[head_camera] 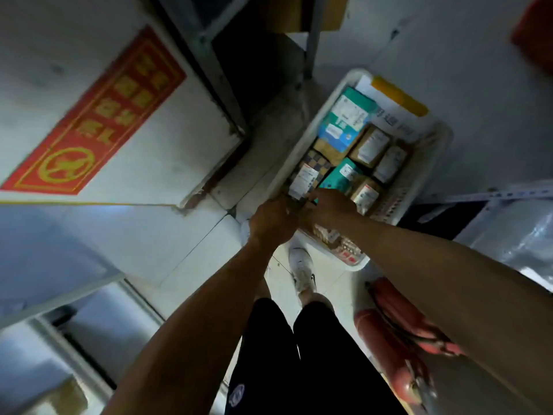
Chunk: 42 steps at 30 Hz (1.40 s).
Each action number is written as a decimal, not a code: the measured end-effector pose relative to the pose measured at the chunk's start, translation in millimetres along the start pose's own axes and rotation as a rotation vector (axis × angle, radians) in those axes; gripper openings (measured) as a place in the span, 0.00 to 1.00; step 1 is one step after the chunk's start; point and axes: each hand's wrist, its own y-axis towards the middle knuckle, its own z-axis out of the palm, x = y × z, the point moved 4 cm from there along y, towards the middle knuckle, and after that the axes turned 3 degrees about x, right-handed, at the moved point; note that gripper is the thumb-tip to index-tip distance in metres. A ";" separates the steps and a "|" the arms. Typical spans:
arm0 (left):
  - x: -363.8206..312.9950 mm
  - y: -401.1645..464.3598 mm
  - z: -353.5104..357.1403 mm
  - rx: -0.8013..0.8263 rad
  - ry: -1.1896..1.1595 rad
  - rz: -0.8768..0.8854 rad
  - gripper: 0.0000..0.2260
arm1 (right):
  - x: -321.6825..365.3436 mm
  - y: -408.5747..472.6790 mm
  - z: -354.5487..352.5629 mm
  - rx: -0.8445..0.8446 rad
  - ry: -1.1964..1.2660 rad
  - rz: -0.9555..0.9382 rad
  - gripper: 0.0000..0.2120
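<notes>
A white plastic basket (302,139) stands on the floor, packed with several parcels: brown cartons, teal bags and a checkered box (311,172) with a white label. Both my hands reach down to its near left corner. My left hand (270,221) is curled at the basket's near rim beside the checkered box; its fingers are hidden under the hand. My right hand (332,206) lies over the parcels with fingers bent toward the checkered box. What either hand grasps is hidden in the dim, blurred view.
A metal shelf frame (209,52) rises behind the basket. A white door with a red sign (98,115) is at left. Two red fire extinguishers (395,333) lie on the floor at right. My legs and white shoes (302,271) stand on pale tiles below.
</notes>
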 end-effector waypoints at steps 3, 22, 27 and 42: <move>33.2 -55.7 -9.4 -0.074 -0.083 -0.133 0.19 | 38.5 -39.1 12.2 0.055 -0.114 -0.108 0.15; 170.5 -428.8 167.6 -0.615 -1.018 -0.952 0.17 | 186.3 -307.7 264.6 0.461 -1.124 -0.901 0.20; 163.7 -511.6 250.9 -0.702 -1.216 -1.152 0.17 | 154.8 -387.5 351.7 0.562 -1.338 -1.044 0.21; 129.0 -639.0 498.8 -1.275 -1.925 -1.729 0.20 | 4.5 -550.3 600.3 0.957 -1.752 -1.347 0.15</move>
